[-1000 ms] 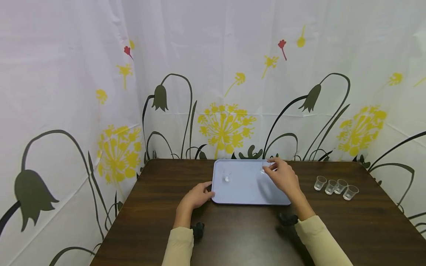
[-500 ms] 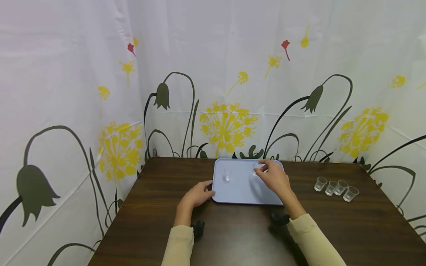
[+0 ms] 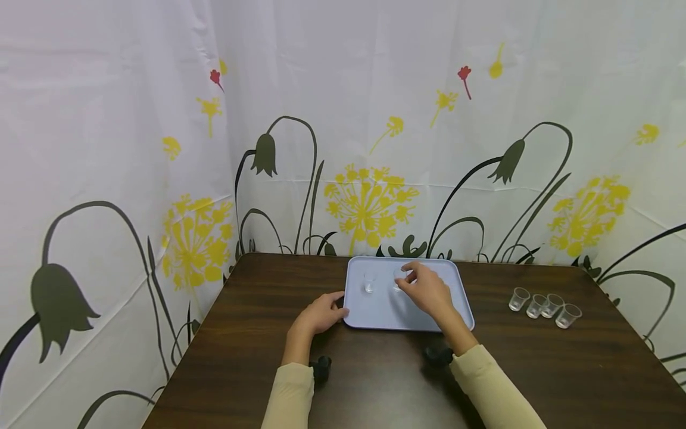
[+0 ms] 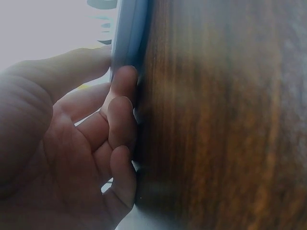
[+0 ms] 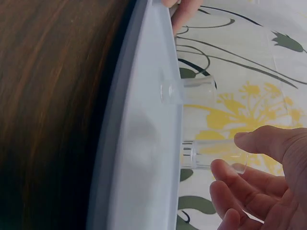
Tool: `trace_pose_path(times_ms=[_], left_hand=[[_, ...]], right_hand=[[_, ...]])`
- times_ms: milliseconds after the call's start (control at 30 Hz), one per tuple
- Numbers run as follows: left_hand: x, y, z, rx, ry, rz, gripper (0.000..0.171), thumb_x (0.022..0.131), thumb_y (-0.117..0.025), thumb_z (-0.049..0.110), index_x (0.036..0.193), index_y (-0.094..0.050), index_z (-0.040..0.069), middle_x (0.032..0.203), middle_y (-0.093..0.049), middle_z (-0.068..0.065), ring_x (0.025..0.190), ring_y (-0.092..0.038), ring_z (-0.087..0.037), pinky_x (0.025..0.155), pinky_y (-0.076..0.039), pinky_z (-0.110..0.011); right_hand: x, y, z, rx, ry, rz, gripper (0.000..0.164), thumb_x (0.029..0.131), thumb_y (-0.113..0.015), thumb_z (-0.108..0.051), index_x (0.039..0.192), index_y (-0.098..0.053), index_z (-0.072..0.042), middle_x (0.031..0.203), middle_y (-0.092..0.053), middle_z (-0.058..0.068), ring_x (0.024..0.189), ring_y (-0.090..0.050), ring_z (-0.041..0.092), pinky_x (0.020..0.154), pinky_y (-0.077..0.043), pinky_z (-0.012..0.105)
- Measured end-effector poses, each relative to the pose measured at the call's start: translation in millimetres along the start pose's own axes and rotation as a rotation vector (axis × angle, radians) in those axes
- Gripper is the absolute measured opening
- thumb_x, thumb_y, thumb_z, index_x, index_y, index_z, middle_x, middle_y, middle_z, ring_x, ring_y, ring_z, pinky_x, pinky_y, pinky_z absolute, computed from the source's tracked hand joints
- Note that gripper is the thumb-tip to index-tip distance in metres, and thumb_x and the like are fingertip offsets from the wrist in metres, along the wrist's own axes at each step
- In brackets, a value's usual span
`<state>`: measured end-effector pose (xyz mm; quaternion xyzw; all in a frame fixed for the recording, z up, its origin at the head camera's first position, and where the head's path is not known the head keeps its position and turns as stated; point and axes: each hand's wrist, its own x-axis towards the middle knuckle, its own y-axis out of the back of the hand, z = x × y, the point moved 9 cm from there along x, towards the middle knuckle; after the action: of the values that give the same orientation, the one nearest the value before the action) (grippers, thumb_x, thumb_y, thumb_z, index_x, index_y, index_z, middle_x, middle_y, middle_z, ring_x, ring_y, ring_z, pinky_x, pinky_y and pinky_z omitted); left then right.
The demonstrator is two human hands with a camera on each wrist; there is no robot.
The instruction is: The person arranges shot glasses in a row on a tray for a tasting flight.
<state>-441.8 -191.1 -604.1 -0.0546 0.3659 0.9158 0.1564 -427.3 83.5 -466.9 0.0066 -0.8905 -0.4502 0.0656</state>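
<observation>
My right hand (image 3: 427,290) pinches a clear shot glass (image 3: 398,281) near its rim between thumb and fingertips. The glass is upright, its thick base (image 5: 188,154) low over the pale blue tray (image 3: 356,316). A second clear shot glass (image 3: 369,283) stands upright on the tray, left of the held one; in the right wrist view this standing glass (image 5: 194,91) is a short gap away. My left hand (image 3: 320,314) holds the tray's left rim near the front corner, thumb and index finger at the edge. In the left wrist view its other fingers (image 4: 122,122) are bent against the table.
Several more shot glasses (image 3: 545,306) stand grouped on the dark wooden table (image 3: 375,381), right of the tray. A white curtain (image 3: 343,77) with printed flowers hangs behind the table and along its sides. Both wrists carry black cameras (image 3: 321,369).
My right hand has moved left over the tray with the shot glass, closer to the standing one. The left hand stays at the tray's edge. The head view has shifted slightly.
</observation>
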Motion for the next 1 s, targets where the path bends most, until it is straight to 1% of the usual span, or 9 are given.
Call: trace_pose_path(times_ms=[133, 400, 600, 700, 733, 833, 933, 967, 1000], left_hand=[[-8.9, 1.9, 8.4, 0.012, 0.015, 0.0, 0.067, 0.103, -0.071, 0.037, 0.161, -0.051, 0.012, 0.076, -0.065, -0.001, 0.058, -0.051, -0.015, 0.057, -0.043, -0.032], [-23.8, 8.1, 24.7, 0.032, -0.021, 0.002, 0.067, 0.104, -0.068, 0.037, 0.161, -0.049, 0.007, 0.075, -0.062, 0.0, 0.059, -0.05, -0.015, 0.057, -0.042, -0.033], [-53.6, 19.2, 58.3, 0.006, -0.001, 0.011, 0.063, 0.104, -0.07, 0.028, 0.158, -0.051, 0.003, 0.077, -0.062, -0.004, 0.061, -0.048, -0.016, 0.058, -0.04, -0.031], [-57.0, 19.9, 60.8, 0.012, 0.029, 0.012, 0.062, 0.104, -0.069, 0.027, 0.159, -0.051, 0.005, 0.076, -0.063, -0.002, 0.062, -0.048, -0.015, 0.06, -0.04, -0.031], [-53.0, 18.6, 55.7, 0.009, 0.018, 0.006, 0.063, 0.104, -0.069, 0.031, 0.16, -0.051, 0.006, 0.076, -0.062, 0.0, 0.061, -0.048, -0.014, 0.06, -0.04, -0.031], [-54.4, 19.0, 57.5, 0.0, 0.013, 0.0, 0.063, 0.104, -0.069, 0.03, 0.159, -0.051, 0.006, 0.075, -0.06, 0.001, 0.061, -0.047, -0.013, 0.059, -0.04, -0.03], [-59.6, 20.3, 63.8, -0.014, -0.009, -0.003, 0.063, 0.104, -0.07, 0.027, 0.159, -0.05, 0.003, 0.075, -0.058, -0.001, 0.061, -0.046, -0.014, 0.058, -0.038, -0.029], [-64.4, 21.7, 69.5, -0.013, 0.001, 0.001, 0.062, 0.104, -0.07, 0.023, 0.159, -0.05, 0.002, 0.076, -0.058, -0.002, 0.062, -0.046, -0.014, 0.059, -0.038, -0.028], [-65.1, 22.1, 69.7, -0.015, 0.0, 0.001, 0.062, 0.104, -0.07, 0.023, 0.159, -0.05, 0.002, 0.076, -0.058, -0.002, 0.062, -0.046, -0.014, 0.059, -0.037, -0.028]], right_hand=[[2, -8, -4, -0.002, 0.003, -0.014, 0.043, 0.097, -0.077, -0.042, 0.132, -0.073, -0.018, 0.105, -0.081, -0.005, 0.097, -0.072, 0.022, 0.078, -0.054, 0.049], [6, -22, -7, -0.005, 0.0, -0.039, 0.043, 0.096, -0.078, -0.042, 0.131, -0.073, -0.019, 0.104, -0.081, -0.006, 0.096, -0.073, 0.023, 0.08, -0.053, 0.051], [6, -30, -9, -0.005, 0.008, -0.043, 0.041, 0.096, -0.079, -0.04, 0.13, -0.074, -0.017, 0.102, -0.081, -0.006, 0.096, -0.074, 0.024, 0.08, -0.054, 0.052], [6, -32, -11, -0.006, 0.005, -0.047, 0.041, 0.096, -0.079, -0.04, 0.13, -0.074, -0.018, 0.103, -0.081, -0.005, 0.096, -0.074, 0.024, 0.081, -0.054, 0.052], [6, -32, -12, -0.008, 0.005, -0.048, 0.041, 0.096, -0.079, -0.04, 0.13, -0.074, -0.018, 0.103, -0.082, -0.005, 0.096, -0.074, 0.024, 0.081, -0.054, 0.052], [7, -33, -13, -0.007, 0.004, -0.053, 0.041, 0.097, -0.078, -0.04, 0.131, -0.073, -0.018, 0.104, -0.082, -0.005, 0.096, -0.074, 0.024, 0.081, -0.054, 0.052], [8, -34, -13, -0.003, 0.003, -0.057, 0.042, 0.097, -0.078, -0.04, 0.132, -0.073, -0.018, 0.105, -0.082, -0.005, 0.094, -0.074, 0.023, 0.08, -0.054, 0.05], [9, -34, -13, -0.001, 0.001, -0.058, 0.042, 0.097, -0.078, -0.04, 0.132, -0.073, -0.018, 0.105, -0.082, -0.005, 0.094, -0.073, 0.022, 0.079, -0.054, 0.05], [9, -34, -13, 0.0, -0.002, -0.06, 0.042, 0.097, -0.078, -0.04, 0.132, -0.073, -0.018, 0.105, -0.082, -0.005, 0.095, -0.073, 0.022, 0.079, -0.054, 0.049]])
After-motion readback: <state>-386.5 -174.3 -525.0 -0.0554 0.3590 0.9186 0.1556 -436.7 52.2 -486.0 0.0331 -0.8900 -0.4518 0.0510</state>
